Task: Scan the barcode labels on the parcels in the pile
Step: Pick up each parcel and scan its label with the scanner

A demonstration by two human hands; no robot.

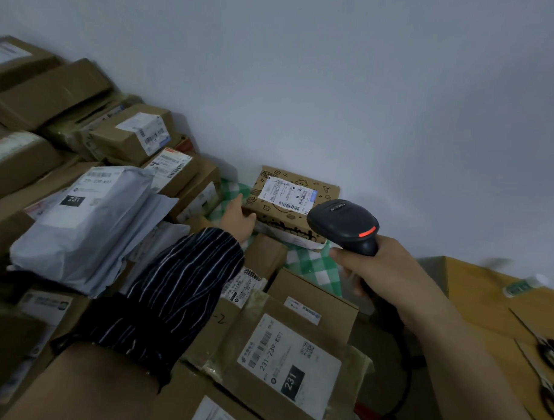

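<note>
Head view: one doodle-printed box (303, 214) with one barcode label (287, 195) sits on green checked cloth (314, 267) against the wall. Around it are one grey poly mailer (80, 231), more than ten overlapping brown cartons (291, 351) whose exact count is unclear, and one black scanner (341, 223). Left hand (237, 219) has fairly straight fingers touching the printed box's left end, with no clear clasp; right hand (389, 270) is wrapped tight around the scanner handle, its head just beside the box's near right corner.
</note>
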